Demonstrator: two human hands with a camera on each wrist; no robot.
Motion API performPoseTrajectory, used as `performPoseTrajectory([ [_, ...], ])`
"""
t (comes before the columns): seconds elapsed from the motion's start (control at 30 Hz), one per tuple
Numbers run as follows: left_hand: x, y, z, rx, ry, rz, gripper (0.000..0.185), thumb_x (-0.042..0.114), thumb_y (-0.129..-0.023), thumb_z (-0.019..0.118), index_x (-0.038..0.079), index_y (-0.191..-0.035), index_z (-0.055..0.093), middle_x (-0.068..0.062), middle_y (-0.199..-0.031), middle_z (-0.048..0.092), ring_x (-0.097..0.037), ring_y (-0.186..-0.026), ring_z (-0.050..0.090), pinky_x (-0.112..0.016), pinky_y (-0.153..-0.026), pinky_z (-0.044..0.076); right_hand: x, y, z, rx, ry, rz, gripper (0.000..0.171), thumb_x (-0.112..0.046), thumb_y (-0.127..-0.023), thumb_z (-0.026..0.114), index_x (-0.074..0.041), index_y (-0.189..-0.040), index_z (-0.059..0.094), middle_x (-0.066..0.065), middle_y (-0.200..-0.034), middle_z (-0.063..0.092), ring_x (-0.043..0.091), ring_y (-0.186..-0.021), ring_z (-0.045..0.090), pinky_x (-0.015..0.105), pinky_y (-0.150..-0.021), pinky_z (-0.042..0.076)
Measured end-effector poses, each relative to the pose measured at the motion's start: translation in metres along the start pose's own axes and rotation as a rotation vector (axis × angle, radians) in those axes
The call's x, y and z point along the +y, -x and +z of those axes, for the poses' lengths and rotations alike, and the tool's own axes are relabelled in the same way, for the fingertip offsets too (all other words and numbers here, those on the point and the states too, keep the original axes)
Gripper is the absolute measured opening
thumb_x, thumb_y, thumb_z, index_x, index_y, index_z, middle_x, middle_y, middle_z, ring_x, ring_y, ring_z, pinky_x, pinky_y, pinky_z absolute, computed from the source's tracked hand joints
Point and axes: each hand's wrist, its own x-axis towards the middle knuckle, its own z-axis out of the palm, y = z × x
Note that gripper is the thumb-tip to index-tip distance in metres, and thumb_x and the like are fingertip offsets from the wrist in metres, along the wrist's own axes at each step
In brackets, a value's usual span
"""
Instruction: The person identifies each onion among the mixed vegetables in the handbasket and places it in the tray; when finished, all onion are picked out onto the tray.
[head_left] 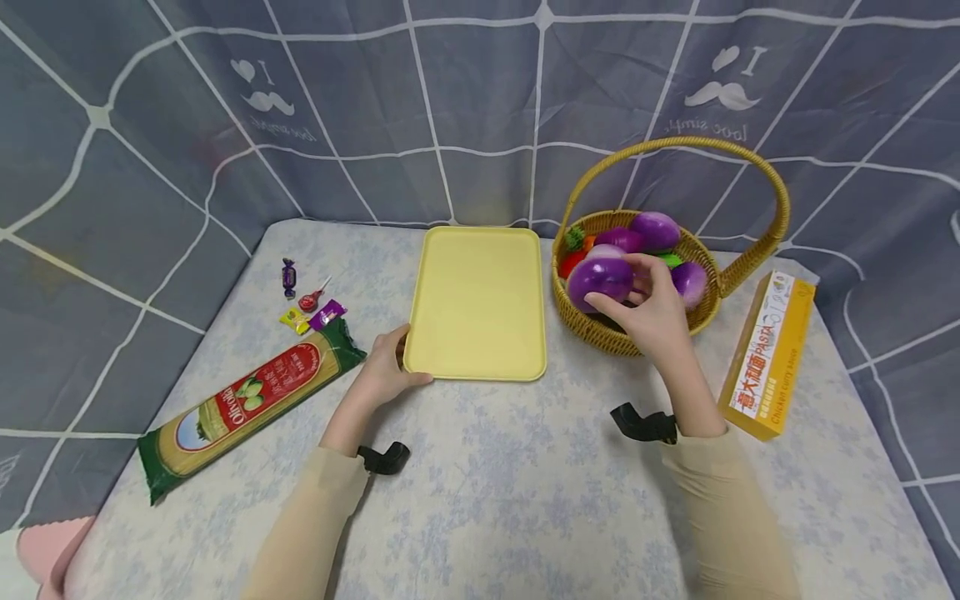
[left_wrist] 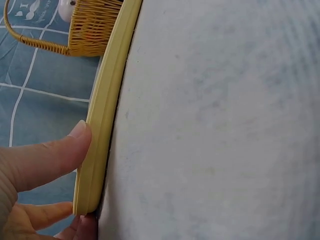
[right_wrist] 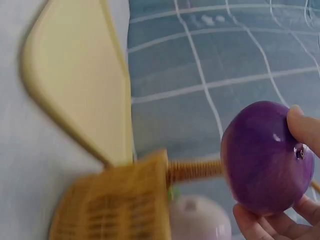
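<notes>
**Purple onion held above basket**

The right hand (head_left: 654, 310) gripped a glossy purple plastic onion (head_left: 600, 281) just over the woven wicker basket (head_left: 600, 333). The left hand (head_left: 387, 367) pinched the near-left corner of the flat pale-yellow plastic tray (head_left: 480, 300).

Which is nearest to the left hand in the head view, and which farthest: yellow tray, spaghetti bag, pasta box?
1. Yellow tray: its near left corner is gripped by the left hand.
2. Spaghetti bag: just left of the hand.
3. Pasta box: far right, beyond the basket.
</notes>
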Motion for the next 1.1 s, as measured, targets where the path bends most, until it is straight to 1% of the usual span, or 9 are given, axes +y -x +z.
performPoseTrajectory([
  [0.2, -0.004, 0.003, 0.002, -0.006, 0.066, -0.025, 0.092, 0.001, -0.083, 0.076, -0.005, -0.154, 0.018, -0.027, -0.145, 0.032, -0.040, -0.126, 0.044, -0.052, -0.105, 0.043, -0.014, -0.019, 0.041, -0.131, -0.122, -0.035, 0.078, -0.038, -0.081, 0.080, -0.011, -0.141, 0.040, 0.013, -0.135, 0.050, 0.028, -0.119, 0.056, 0.044, -0.105, 0.048],
  [0.37, -0.008, 0.003, 0.005, -0.009, 0.073, -0.006, 0.091, 0.001, -0.083, 0.076, -0.007, -0.153, 0.018, -0.028, -0.142, 0.034, -0.040, -0.123, 0.046, -0.051, -0.103, 0.044, -0.017, -0.032, 0.080, -0.195, -0.185, -0.035, 0.078, -0.037, -0.078, 0.083, -0.012, -0.140, 0.042, 0.013, -0.133, 0.053, 0.027, -0.117, 0.056, 0.042, -0.101, 0.050],
  [0.57, -0.008, 0.003, 0.005, -0.017, 0.058, 0.039, 0.087, 0.004, -0.086, 0.074, -0.008, -0.152, 0.019, -0.028, -0.139, 0.035, -0.039, -0.118, 0.050, -0.049, -0.099, 0.045, -0.019, -0.049, 0.119, -0.195, -0.194, -0.044, 0.073, -0.033, -0.079, 0.083, -0.009, -0.137, 0.047, 0.014, -0.131, 0.055, 0.030, -0.116, 0.056, 0.045, -0.099, 0.049],
  [0.67, -0.007, 0.001, 0.002, -0.016, 0.055, 0.065, 0.084, 0.002, -0.085, 0.074, -0.007, -0.151, 0.023, -0.028, -0.137, 0.037, -0.038, -0.116, 0.051, -0.048, -0.098, 0.045, -0.019, -0.059, 0.136, -0.194, -0.174, -0.032, 0.072, -0.033, -0.080, 0.082, -0.007, -0.137, 0.047, 0.014, -0.131, 0.054, 0.031, -0.118, 0.055, 0.046, -0.100, 0.048],
  [0.73, -0.006, 0.001, 0.001, -0.021, 0.050, 0.069, 0.084, 0.001, -0.086, 0.073, -0.007, -0.152, 0.022, -0.028, -0.138, 0.036, -0.038, -0.116, 0.050, -0.048, -0.099, 0.045, -0.018, -0.065, 0.146, -0.204, -0.157, -0.021, 0.073, -0.034, -0.081, 0.081, -0.006, -0.138, 0.046, 0.015, -0.132, 0.054, 0.030, -0.119, 0.055, 0.045, -0.100, 0.048],
  [0.8, -0.006, 0.001, 0.000, -0.036, 0.054, 0.058, 0.085, 0.001, -0.087, 0.071, -0.008, -0.153, 0.018, -0.029, -0.140, 0.032, -0.039, -0.118, 0.047, -0.049, -0.100, 0.043, -0.017, -0.070, 0.155, -0.213, -0.139, -0.007, 0.073, -0.034, -0.082, 0.081, -0.005, -0.138, 0.046, 0.015, -0.132, 0.054, 0.030, -0.119, 0.055, 0.045, -0.101, 0.048],
  [0.93, -0.007, 0.001, 0.000, -0.073, 0.093, -0.006, 0.083, 0.001, -0.092, 0.063, -0.005, -0.155, 0.010, -0.029, -0.146, 0.024, -0.037, -0.124, 0.037, -0.049, -0.105, 0.038, -0.012, -0.077, 0.171, -0.210, -0.107, 0.011, 0.071, -0.034, -0.083, 0.080, -0.004, -0.137, 0.045, 0.017, -0.131, 0.056, 0.030, -0.117, 0.056, 0.044, -0.101, 0.047],
  [1.0, -0.007, 0.001, 0.001, -0.077, 0.100, -0.016, 0.080, -0.001, -0.093, 0.059, -0.005, -0.156, 0.010, -0.029, -0.144, 0.024, -0.037, -0.123, 0.036, -0.048, -0.105, 0.036, -0.010, -0.080, 0.176, -0.203, -0.096, 0.020, 0.071, -0.035, -0.083, 0.079, -0.004, -0.137, 0.046, 0.017, -0.131, 0.057, 0.030, -0.118, 0.055, 0.044, -0.101, 0.047],
  [1.1, -0.006, -0.001, 0.002, -0.063, 0.106, -0.022, 0.076, -0.004, -0.093, 0.055, -0.004, -0.156, 0.012, -0.027, -0.142, 0.026, -0.034, -0.121, 0.036, -0.046, -0.104, 0.037, -0.007, -0.083, 0.181, -0.202, -0.089, 0.035, 0.071, -0.035, -0.083, 0.079, -0.004, -0.137, 0.046, 0.017, -0.131, 0.057, 0.029, -0.119, 0.054, 0.045, -0.102, 0.046],
])
